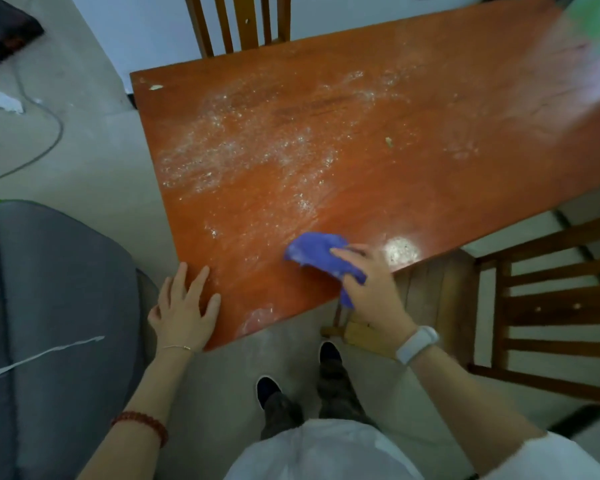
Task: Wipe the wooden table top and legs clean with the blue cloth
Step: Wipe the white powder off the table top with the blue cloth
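- partly hidden, the blue cloth (321,255) is bunched under the right hand (371,289), with one end trailing off the table's near edge behind the palm, so its full shape cannot be made out.
- the right hand's fingers curl over the cloth and grip it against the wooden table top (378,140), close to the near long edge.
- the left hand (184,306) lies flat with fingers spread and relaxed, resting across the table's near corner and holding nothing.
- white powdery smears cover the middle of the table top; a glare spot sits just right of the cloth.
- the far right corner is cut off by a blurred green shape (596,22) that cannot be identified.
- the table legs are out of sight from this angle.
- a wooden chair (238,24) stands at the far edge, another chair (548,306) at the near right side, tucked just beside the table.
- a grey sofa (59,323) sits close to the left; bare floor shows between it and the table, where the person's shoes (267,388) stand.
- no writing is readable anywhere.
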The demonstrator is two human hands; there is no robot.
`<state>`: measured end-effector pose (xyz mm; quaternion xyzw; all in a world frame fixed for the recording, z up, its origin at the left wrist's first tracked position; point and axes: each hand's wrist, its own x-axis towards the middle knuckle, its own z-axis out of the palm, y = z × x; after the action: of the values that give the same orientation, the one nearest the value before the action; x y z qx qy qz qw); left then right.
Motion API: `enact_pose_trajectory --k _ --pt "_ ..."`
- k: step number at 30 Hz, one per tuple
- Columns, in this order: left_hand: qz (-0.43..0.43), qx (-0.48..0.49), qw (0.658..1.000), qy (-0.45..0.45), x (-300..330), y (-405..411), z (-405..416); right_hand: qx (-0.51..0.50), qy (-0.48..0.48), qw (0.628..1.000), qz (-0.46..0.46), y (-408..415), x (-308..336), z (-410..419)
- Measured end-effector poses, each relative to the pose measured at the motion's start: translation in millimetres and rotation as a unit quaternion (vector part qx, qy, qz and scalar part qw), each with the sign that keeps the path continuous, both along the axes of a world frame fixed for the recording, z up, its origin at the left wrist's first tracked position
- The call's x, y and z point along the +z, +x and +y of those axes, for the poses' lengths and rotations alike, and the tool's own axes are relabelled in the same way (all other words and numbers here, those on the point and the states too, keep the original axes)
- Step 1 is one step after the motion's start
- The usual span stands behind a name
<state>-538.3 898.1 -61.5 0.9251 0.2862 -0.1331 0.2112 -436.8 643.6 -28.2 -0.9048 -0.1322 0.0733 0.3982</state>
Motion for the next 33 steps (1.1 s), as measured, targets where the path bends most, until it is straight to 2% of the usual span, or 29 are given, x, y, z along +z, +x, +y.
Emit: enact_pose_trajectory --k 1,3,4,5,7,9,11,12,13,14,16,19,21,22,24,25,27,28,30,31,33 --pt "-0.006 0.003 1.000 -0.010 1 0 0 -0.087 -0.024 0.996 -0.008 15 0 -16" --pt "-0.018 0.011 0.999 -0.031 0 -1 0 -0.250 -0.082 0.964 0.029 32 -1 -34" --pt "-0.023 0.011 0.999 -0.040 -1 -2 1 -0.302 -0.114 0.945 0.051 32 -5 -32" --pt "-0.035 0.011 0.998 -0.051 -2 -3 2 -0.303 -0.157 0.939 0.040 24 -10 -21" --pt "-0.086 0.016 0.992 -0.086 -1 1 10 -0.171 -0.201 0.963 -0.050 -9 -25 15" --pt "-0.126 0.030 0.985 -0.117 2 8 24 0.047 -0.142 0.983 -0.103 -51 -33 57" --pt "-0.131 0.022 0.982 -0.131 9 10 40 0.280 -0.076 0.956 -0.048 -87 -26 91" --pt "-0.131 0.006 0.982 -0.136 12 11 48 0.345 -0.046 0.937 0.006 -97 -19 98" --pt "-0.129 -0.009 0.982 -0.138 15 12 53 0.357 -0.015 0.933 0.056 -99 -13 101" --pt "-0.125 -0.018 0.982 -0.138 18 11 58 0.315 0.013 0.945 0.084 -95 -6 100" --pt "-0.125 -0.031 0.982 -0.140 18 10 61 0.202 0.053 0.974 0.084 -72 3 86" --pt "-0.108 -0.044 0.983 -0.142 8 9 60 -0.025 0.071 0.997 -0.018 -23 4 61" --pt "-0.077 -0.044 0.988 -0.125 0 11 56 -0.172 0.033 0.982 -0.068 15 2 50" --pt "-0.058 -0.048 0.991 -0.109 -3 13 53 -0.230 0.009 0.971 -0.064 33 0 46" --pt "-0.040 -0.054 0.995 -0.074 -9 17 49 -0.303 -0.042 0.952 -0.019 65 -7 44" --pt "-0.048 -0.055 0.995 -0.064 -11 18 48 -0.306 -0.091 0.948 0.000 73 -13 47" --pt "-0.080 -0.051 0.993 -0.073 -12 21 48 -0.218 -0.213 0.952 -0.014 68 -25 70" --pt "-0.104 -0.039 0.989 -0.096 -10 22 51 -0.144 -0.236 0.960 -0.041 54 -32 89" --pt "-0.158 0.025 0.975 -0.154 -12 21 63 0.051 -0.181 0.979 -0.079 8 -36 128" --pt "-0.182 0.096 0.960 -0.190 -12 20 75 0.174 -0.143 0.972 -0.066 -18 -30 146" --pt "-0.221 0.244 0.908 -0.260 -8 13 99 0.372 -0.062 0.925 0.042 -53 -9 165"
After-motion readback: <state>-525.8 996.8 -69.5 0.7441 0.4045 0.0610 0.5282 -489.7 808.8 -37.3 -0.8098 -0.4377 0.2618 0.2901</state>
